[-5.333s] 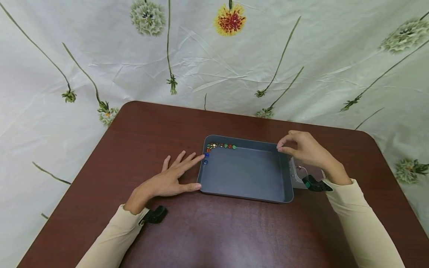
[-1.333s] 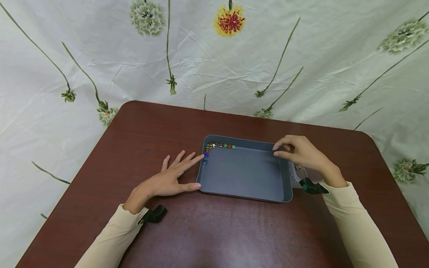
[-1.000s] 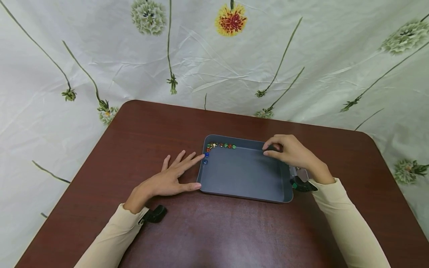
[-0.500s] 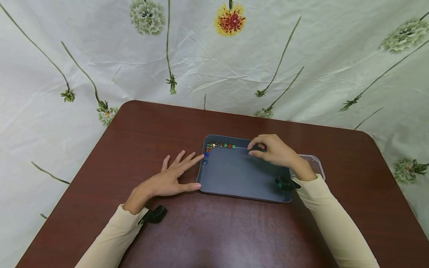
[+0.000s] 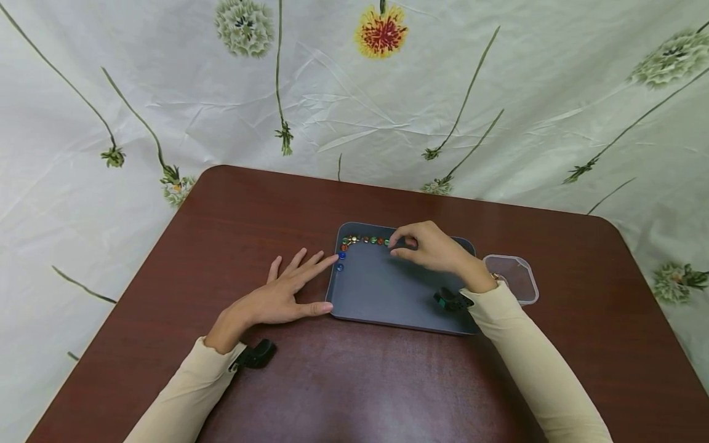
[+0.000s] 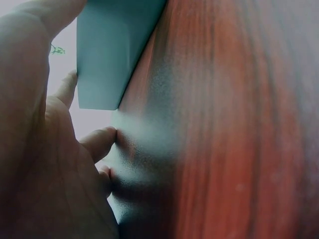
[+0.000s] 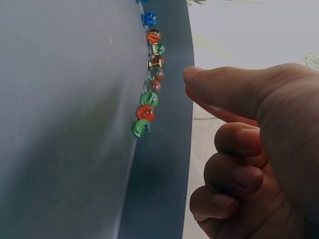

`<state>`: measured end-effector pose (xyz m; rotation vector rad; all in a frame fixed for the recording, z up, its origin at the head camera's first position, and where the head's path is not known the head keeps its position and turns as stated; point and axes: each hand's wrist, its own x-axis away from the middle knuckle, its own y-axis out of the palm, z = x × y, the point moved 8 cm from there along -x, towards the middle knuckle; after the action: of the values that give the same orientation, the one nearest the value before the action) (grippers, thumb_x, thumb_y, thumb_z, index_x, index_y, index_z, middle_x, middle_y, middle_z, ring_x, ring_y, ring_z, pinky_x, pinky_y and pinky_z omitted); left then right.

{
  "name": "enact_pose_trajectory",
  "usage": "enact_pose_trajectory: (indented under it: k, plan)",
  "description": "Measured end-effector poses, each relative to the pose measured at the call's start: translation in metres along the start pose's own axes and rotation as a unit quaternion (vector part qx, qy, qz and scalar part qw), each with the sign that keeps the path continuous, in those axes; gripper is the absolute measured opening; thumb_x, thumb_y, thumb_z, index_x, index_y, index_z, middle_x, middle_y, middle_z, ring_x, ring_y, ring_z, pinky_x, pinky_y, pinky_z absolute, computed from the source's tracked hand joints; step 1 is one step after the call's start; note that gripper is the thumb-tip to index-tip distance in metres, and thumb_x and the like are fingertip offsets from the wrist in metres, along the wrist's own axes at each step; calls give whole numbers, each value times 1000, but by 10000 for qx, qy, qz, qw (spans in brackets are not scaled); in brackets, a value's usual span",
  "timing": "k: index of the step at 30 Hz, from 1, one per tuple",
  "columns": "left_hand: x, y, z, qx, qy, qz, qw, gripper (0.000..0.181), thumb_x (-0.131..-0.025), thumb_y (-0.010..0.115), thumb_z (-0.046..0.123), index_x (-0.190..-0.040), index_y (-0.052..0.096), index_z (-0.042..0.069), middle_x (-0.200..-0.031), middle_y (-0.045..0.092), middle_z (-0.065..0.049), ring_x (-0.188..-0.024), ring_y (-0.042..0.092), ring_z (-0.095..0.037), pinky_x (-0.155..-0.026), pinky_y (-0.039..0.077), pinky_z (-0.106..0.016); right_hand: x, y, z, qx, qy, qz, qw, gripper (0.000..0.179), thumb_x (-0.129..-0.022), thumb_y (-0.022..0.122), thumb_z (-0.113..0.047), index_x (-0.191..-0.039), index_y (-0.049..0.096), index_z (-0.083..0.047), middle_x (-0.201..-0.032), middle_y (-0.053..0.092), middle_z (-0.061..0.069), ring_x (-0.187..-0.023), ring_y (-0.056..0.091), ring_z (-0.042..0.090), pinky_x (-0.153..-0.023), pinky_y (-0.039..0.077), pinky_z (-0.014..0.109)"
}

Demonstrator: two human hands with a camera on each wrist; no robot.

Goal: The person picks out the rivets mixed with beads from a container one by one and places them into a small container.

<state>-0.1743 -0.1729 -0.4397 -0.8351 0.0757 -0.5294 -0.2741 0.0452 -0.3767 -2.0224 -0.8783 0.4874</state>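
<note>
A dark grey tray [image 5: 399, 289] holds a line of small glass marbles [image 7: 147, 113] along its far and left walls, in green, orange, clear and blue. Gold-coloured bits [image 7: 156, 63] sit among them. My left hand [image 5: 282, 295] lies with fingers spread at the tray's left side, its index fingertip and thumb at the rim. Over the far side hovers my right hand [image 5: 429, 246], near the green end of the line. Its thumb [image 7: 224, 89] and index tips come together and the other fingers curl in. Whether a small thing sits between those tips is hidden.
A clear plastic container [image 5: 517, 280] stands right of the tray, partly behind the right sleeve [image 5: 526, 344]. The brown wooden table [image 5: 354, 381] lies beneath. A flower-printed cloth [image 5: 332, 80] hangs behind the table.
My right hand has moved left from the tray's right edge to the end of the marble line, uncovering more of the clear container. The left hand and the marbles have stayed put.
</note>
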Motion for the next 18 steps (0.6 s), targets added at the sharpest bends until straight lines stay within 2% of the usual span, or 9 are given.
enact_pose_trajectory:
  k: [10,18]
  plan:
    - [-1,-1,0,-115,-49,-22,9999,87,-91,63,63,-160,14,43,-169,10,-3,-156,-9,-34,-113,-17,-67,-16,13,-5,-52,27,-55,10000,18,-94,73,-17,-109,75,-7,-58,35,-5,-55,28,11,-64,33,29]
    - [0,0,-1,-64,-61,-38,10000,86,-91,63,63,-159,13,47,-169,10,-3,-156,-9,-34,-113,-16,-68,-31,24,-10,-10,31,-161,9999,20,-94,72,-17,-112,74,-7,-58,42,-3,-53,32,11,-61,34,27]
